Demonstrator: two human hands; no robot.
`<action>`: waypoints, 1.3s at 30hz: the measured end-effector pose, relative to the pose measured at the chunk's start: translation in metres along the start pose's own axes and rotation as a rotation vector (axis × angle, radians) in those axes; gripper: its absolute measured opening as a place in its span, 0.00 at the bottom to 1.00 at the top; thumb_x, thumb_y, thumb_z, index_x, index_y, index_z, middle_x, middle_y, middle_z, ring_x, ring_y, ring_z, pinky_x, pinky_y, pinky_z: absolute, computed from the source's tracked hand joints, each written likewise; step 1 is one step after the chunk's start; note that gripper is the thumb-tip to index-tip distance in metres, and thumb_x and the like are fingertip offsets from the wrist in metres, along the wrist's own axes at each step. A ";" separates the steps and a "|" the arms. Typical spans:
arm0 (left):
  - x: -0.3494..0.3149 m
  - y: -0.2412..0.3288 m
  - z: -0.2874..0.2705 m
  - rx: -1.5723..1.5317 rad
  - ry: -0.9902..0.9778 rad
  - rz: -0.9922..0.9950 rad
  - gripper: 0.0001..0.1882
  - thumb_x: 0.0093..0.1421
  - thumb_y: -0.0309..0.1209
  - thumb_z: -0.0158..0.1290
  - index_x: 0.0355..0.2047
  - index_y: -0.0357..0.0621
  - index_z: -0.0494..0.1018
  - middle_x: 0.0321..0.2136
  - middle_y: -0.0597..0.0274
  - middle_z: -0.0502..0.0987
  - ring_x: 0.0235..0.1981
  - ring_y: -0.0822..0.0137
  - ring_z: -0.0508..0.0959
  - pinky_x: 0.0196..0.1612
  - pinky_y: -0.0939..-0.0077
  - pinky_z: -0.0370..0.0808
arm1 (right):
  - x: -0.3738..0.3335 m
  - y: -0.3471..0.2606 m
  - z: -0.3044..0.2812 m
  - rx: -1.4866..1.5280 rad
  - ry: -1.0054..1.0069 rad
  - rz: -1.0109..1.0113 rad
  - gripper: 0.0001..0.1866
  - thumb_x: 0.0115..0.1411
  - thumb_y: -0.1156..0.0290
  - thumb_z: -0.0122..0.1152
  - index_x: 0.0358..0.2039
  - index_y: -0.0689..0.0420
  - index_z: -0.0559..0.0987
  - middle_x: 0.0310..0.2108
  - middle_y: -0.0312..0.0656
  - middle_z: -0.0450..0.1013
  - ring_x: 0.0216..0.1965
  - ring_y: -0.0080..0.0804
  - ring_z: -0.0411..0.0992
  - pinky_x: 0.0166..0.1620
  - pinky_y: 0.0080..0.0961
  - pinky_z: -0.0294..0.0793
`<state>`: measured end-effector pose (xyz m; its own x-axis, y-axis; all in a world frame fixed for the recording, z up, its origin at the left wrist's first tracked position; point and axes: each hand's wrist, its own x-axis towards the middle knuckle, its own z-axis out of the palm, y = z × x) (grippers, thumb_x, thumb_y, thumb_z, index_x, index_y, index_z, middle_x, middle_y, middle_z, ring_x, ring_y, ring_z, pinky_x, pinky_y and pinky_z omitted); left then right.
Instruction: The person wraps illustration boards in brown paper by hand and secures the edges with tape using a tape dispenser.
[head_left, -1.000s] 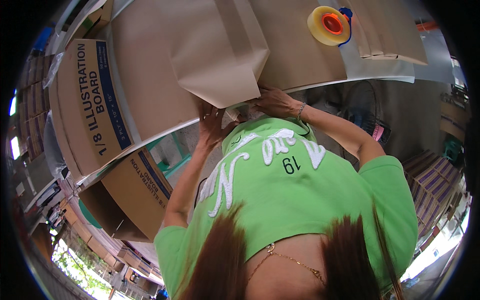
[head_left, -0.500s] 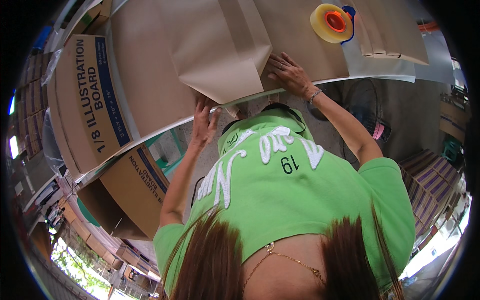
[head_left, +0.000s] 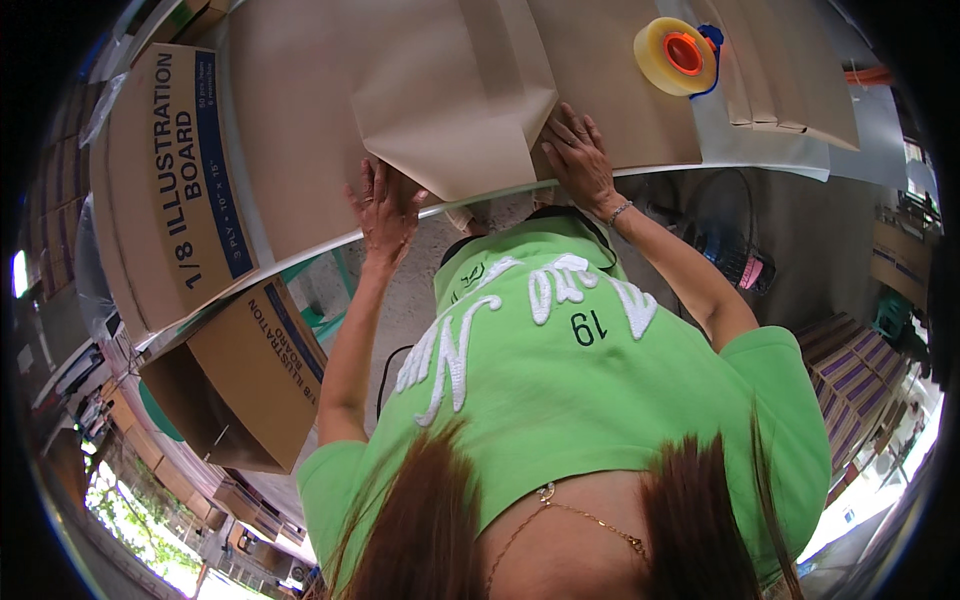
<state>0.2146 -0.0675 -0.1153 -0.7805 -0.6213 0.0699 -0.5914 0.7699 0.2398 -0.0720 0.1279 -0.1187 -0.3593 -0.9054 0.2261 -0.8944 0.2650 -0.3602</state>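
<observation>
A large sheet of brown kraft paper (head_left: 455, 125) lies on the table in front of me, its near end folded in at both corners to a blunt flap. Beside the left slanted fold, my left hand (head_left: 385, 212) rests at the table's near edge with its fingers apart. My right hand (head_left: 578, 155) lies flat against the right slanted fold, fingers stretched out and a bracelet at the wrist. Neither hand grips anything. Whether the left fingertips touch the paper's edge is hard to make out.
A tape dispenser (head_left: 677, 57) with a clear roll and orange core sits at the far right, near folded brown paper (head_left: 785, 90). A labelled cardboard box (head_left: 170, 180) stands on the table's left; an open carton (head_left: 255, 375) is below it. A fan (head_left: 725, 235) stands right, beyond the edge.
My left hand has shifted left and farther onto the table, its fingers spreading beside the fold. My right hand stays at the right fold. The view has tilted slightly.
</observation>
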 end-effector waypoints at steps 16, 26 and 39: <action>-0.036 0.048 -0.005 -0.093 -0.129 0.139 0.28 0.58 0.53 0.55 0.56 0.57 0.74 0.67 0.63 0.59 0.72 0.56 0.45 0.65 0.29 0.25 | -0.025 -0.022 0.003 0.156 -0.237 -0.232 0.17 0.66 0.56 0.52 0.49 0.46 0.80 0.53 0.29 0.74 0.69 0.35 0.54 0.67 0.58 0.33; -0.010 0.029 -0.039 -0.969 0.044 -0.476 0.23 0.67 0.49 0.47 0.45 0.42 0.77 0.43 0.60 0.80 0.47 0.56 0.77 0.61 0.65 0.64 | -0.032 -0.001 -0.008 0.632 -0.036 0.033 0.16 0.66 0.63 0.50 0.37 0.61 0.82 0.44 0.50 0.76 0.54 0.45 0.71 0.58 0.36 0.63; 0.067 0.013 -0.042 -1.249 0.061 -0.871 0.31 0.57 0.58 0.58 0.35 0.36 0.79 0.28 0.60 0.79 0.30 0.70 0.79 0.37 0.75 0.78 | 0.072 -0.029 -0.039 1.083 -0.024 0.874 0.26 0.63 0.47 0.59 0.25 0.61 0.80 0.21 0.35 0.74 0.21 0.22 0.74 0.27 0.18 0.74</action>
<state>0.1632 -0.1052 -0.0672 -0.2622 -0.8313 -0.4901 -0.2789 -0.4210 0.8631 -0.0827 0.0686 -0.0565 -0.6742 -0.5896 -0.4448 0.2682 0.3657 -0.8913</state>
